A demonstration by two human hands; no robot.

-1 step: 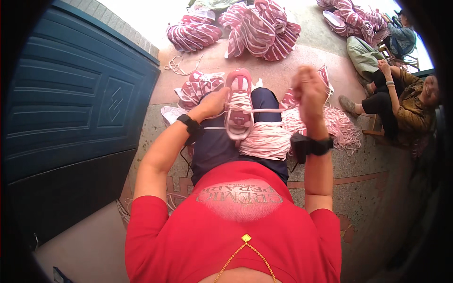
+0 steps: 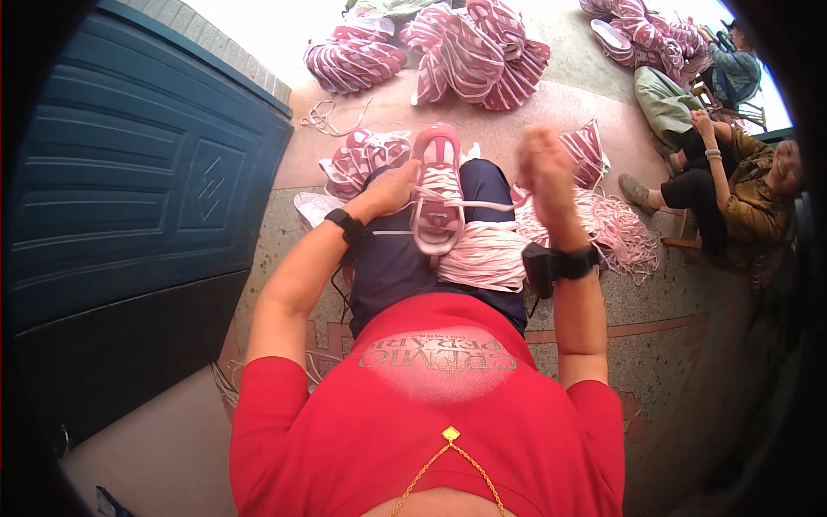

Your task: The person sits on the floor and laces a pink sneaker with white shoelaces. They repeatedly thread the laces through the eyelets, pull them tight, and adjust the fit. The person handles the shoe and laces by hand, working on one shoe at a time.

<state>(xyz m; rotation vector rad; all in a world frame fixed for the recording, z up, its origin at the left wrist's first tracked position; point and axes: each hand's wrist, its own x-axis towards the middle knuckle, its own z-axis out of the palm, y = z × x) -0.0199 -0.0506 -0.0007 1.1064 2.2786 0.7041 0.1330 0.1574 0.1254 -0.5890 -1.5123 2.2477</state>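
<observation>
Blue panelled door [image 2: 103, 164] fills the frame's left. Near upper centre, the left hand [image 2: 394, 189] grips a pink lace-up sneaker [image 2: 440, 213] by its side; a pale pink lace bundle [image 2: 481, 258] lies below right. Farther right, the blurred right hand [image 2: 549, 177] curls its fingers, their hold unclear.

The laces [image 2: 481, 257] look like matt woven cloth — the necklace [image 2: 450, 434] shiny metal, the shirt [image 2: 336, 431] plain cloth.
</observation>
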